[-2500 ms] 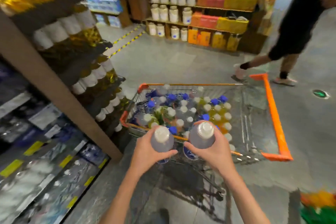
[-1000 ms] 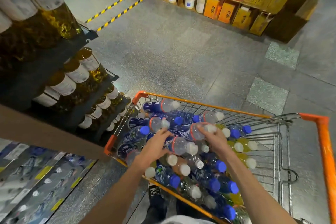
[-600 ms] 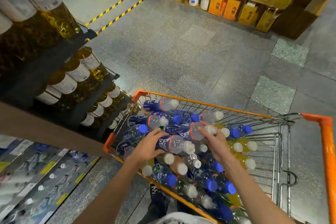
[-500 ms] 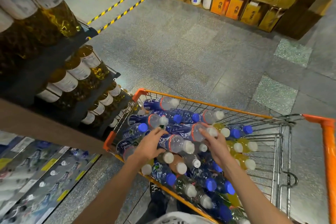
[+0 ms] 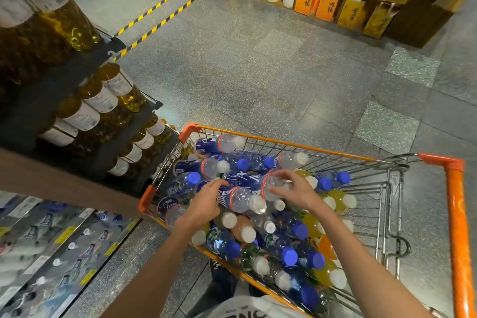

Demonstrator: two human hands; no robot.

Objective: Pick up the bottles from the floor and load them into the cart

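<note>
A person looks down into a wire shopping cart (image 5: pixel 296 142) with orange trim, heaped with plastic bottles lying on their sides. The cart's near corner and its right side run out of the picture, and the person's forearms cover part of the heap, so the bottles lower down cannot be made out. The cart's orange handle (image 5: pixel 456 227) runs down the right edge.

Both arms reach forward over the heap. The left hand (image 5: pixel 206 204) lies palm down, fingers stretched and slightly bent, resting on the blue-labelled end of a clear bottle (image 5: pixel 240 200) with a white cap on top of the pile; it is not closed around it. The right hand (image 5: pixel 296 190) is spread, fingertips touching the shoulder of a second clear bottle (image 5: pixel 258 181) just behind the first; its grip is loose, and the palm hides the cap end.

To the left, dark shelves (image 5: pixel 85 100) hold bottles of golden oil, blurred near the top. Behind, across the grey stone floor (image 5: pixel 258 72), stand jars and yellow boxes.
</note>
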